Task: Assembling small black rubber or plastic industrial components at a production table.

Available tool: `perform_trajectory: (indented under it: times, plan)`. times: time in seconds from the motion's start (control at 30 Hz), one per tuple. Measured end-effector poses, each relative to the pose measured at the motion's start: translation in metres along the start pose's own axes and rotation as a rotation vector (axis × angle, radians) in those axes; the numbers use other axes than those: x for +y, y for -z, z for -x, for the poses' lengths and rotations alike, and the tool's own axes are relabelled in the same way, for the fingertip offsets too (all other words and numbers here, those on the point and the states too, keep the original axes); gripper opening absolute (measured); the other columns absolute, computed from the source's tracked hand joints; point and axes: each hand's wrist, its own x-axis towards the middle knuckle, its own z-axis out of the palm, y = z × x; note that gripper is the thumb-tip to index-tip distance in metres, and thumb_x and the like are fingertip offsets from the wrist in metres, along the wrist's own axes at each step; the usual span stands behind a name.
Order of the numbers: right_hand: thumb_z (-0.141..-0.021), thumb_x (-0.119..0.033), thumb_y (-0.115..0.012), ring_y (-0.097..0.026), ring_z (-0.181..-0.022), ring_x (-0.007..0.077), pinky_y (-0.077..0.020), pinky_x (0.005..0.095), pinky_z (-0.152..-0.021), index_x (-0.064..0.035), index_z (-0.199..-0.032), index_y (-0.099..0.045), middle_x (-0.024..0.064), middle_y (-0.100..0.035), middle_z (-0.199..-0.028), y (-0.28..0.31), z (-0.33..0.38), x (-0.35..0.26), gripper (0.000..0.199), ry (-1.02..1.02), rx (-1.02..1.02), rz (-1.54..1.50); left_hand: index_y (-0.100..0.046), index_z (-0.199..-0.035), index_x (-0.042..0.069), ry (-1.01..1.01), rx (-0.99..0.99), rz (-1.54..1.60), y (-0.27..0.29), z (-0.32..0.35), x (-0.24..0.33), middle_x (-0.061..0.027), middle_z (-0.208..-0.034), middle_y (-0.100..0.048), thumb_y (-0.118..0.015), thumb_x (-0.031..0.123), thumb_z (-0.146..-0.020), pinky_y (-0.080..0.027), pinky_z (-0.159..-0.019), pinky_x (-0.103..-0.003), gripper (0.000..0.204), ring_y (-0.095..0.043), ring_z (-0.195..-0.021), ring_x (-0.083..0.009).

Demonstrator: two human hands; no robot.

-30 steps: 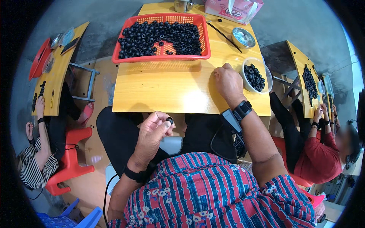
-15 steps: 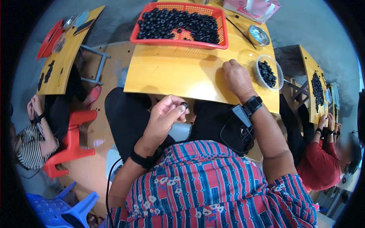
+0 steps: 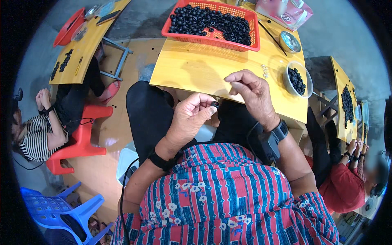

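My left hand (image 3: 192, 113), above my lap at the table's front edge, pinches a small black ring-like part (image 3: 215, 104) between thumb and fingers. The part's hollow opening faces up. To its right, just above the table edge, my right hand (image 3: 252, 92) has its thumb and forefinger drawn together in a pinch. Whatever lies between those fingertips, if anything, is too small to make out. The two hands are apart. On the table behind my right hand lies a small cluster of tiny pale pieces (image 3: 265, 71). A clear round tub (image 3: 309, 87) with several similar black parts stands beside them.
A red basket (image 3: 212, 44) heaped with black parts sits at the far side of the yellow table (image 3: 179, 67). A thin black stick (image 3: 272, 38), a metal bowl (image 3: 290, 42) and a pink package (image 3: 286, 12) lie right of it. Other people sit at side tables.
My right hand has lifted from the tabletop and come left toward my left hand, uncovering the tiny pale pieces. My left hand still holds the black part. The whole view has shifted slightly.
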Motion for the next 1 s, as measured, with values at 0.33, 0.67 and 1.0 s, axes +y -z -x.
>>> perform_trajectory:
  times: [0.33,0.67,1.0]
  plan:
    - [-0.086,-0.002,-0.062,-0.057,-0.071,0.0070,-0.0487,0.0212,-0.069,0.0004,-0.098,-0.067,0.0017,-0.066,-0.084,-0.012,0.018,-0.003,0.013,-0.180,-0.146,-0.350,-0.058,-0.101,-0.001,-0.016,-0.006,0.046,-0.004,-0.003,-0.001,-0.0004,-0.089,-0.058,-0.061,0.003,-0.088,-0.046,-0.075,-0.019,0.014,-0.054,-0.081,-0.0048]
    - [-0.080,0.002,-0.066,-0.059,-0.073,0.0095,-0.0491,0.0218,-0.068,-0.0001,-0.093,-0.071,0.0038,-0.064,-0.084,-0.011,0.016,0.006,0.013,-0.124,-0.196,-0.317,-0.058,-0.097,0.002,-0.064,0.015,-0.008,-0.003,-0.004,-0.002,0.0014,-0.083,-0.057,-0.061,0.006,-0.088,-0.047,-0.065,-0.020,0.010,-0.054,-0.073,-0.0039]
    - [-0.078,-0.004,-0.070,-0.059,-0.074,0.0145,-0.0487,0.0268,-0.069,-0.0054,-0.098,-0.071,0.0060,-0.065,-0.078,-0.018,0.020,0.006,0.021,0.138,-0.134,0.048,-0.058,-0.101,0.000,0.034,0.021,0.054,0.000,-0.007,-0.001,-0.0001,-0.083,-0.059,-0.058,0.010,-0.091,-0.047,-0.067,-0.021,0.014,-0.054,-0.071,-0.0049]
